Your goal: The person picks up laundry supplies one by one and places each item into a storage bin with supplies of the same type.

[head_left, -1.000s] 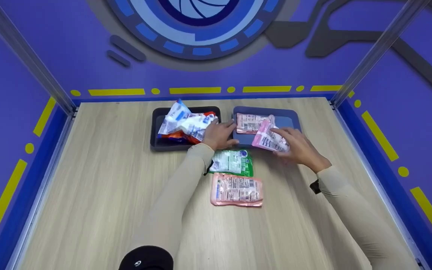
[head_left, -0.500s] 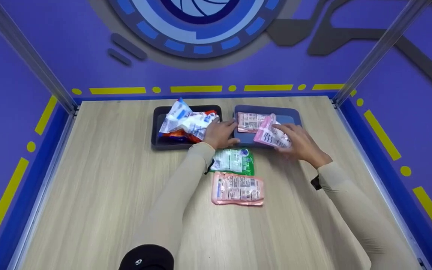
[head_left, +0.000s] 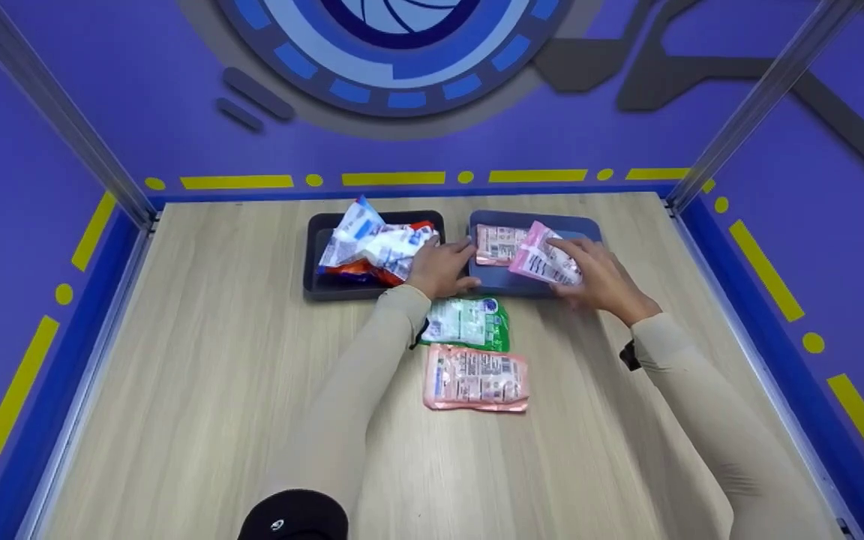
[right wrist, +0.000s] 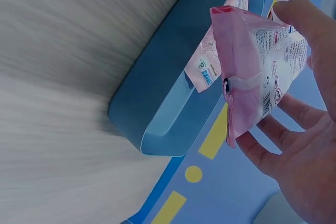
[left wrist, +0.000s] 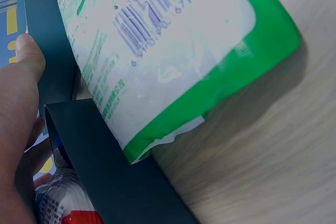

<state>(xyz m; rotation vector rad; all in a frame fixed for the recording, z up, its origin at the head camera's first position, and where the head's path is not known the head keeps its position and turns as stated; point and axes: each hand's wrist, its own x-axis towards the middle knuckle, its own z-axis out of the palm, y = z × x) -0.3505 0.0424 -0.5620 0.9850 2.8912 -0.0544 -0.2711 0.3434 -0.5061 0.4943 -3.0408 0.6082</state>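
My right hand point(head_left: 598, 279) grips a pink-and-white pouch point(head_left: 546, 256) between thumb and fingers, over the blue-grey tray point(head_left: 589, 229). In the right wrist view the pouch point(right wrist: 254, 72) hangs above the tray's rim, its pink end toward the camera. A flat pink packet point(head_left: 499, 244) lies inside that tray. My left hand point(head_left: 441, 268) spans the gap between the two trays with fingers spread. Its thumb point(left wrist: 30, 51) rests against the blue-grey tray's wall in the left wrist view. The dark tray point(head_left: 316, 289) beside it holds crumpled white-and-blue and red-orange packets point(head_left: 394, 251).
A green-and-white pouch point(head_left: 469, 324) lies in front of the trays, partly under the left wrist. Nearer the body lies a salmon-pink pouch point(head_left: 475, 380). Purple panels point(head_left: 372, 157) stand round the back and sides of the wooden table point(head_left: 214, 337).
My right hand has shifted slightly away from the body, bringing the pink-and-white pouch farther over the blue-grey tray and tilting it. The left hand stays in place.
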